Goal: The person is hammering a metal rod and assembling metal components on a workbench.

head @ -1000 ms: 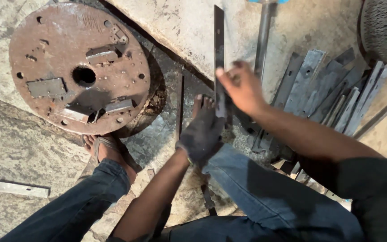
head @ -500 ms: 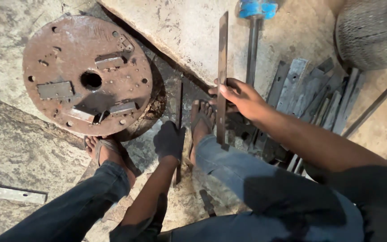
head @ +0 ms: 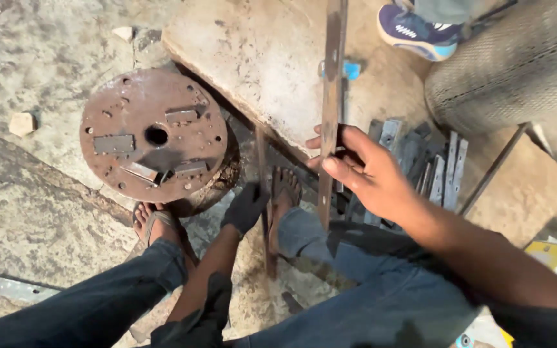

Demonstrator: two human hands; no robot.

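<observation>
The right hand (head: 362,171) was closed loosely round a long flat steel bar (head: 330,109), thumb on one side and fingers curled across the face, gripping it in its lower half. The bar stood nearly upright in the view, its long axis running away from the person toward the top of the frame, its lower end reaching down over the right knee. The left hand (head: 246,207) — dark with grime, or perhaps gloved; I could not tell which — was lower and to the left, closed on a second, thinner rusted strip (head: 264,206) that ran roughly parallel to the first and went down between the feet. The right hand was plainly the nearer to the long bar; the left was well apart from it. Beyond the left hand lay a round rust-brown steel plate (head: 153,135), drilled with small holes round a centre hole and carrying several short flat blocks. Behind the bar sat a pale, rough stone slab (head: 259,58). To the right of the hand a heap of grey cut flat pieces (head: 436,171) lay — dull, straight-edged, overlapping. Another person's blue shoe (head: 417,26) showed at the top edge.
</observation>
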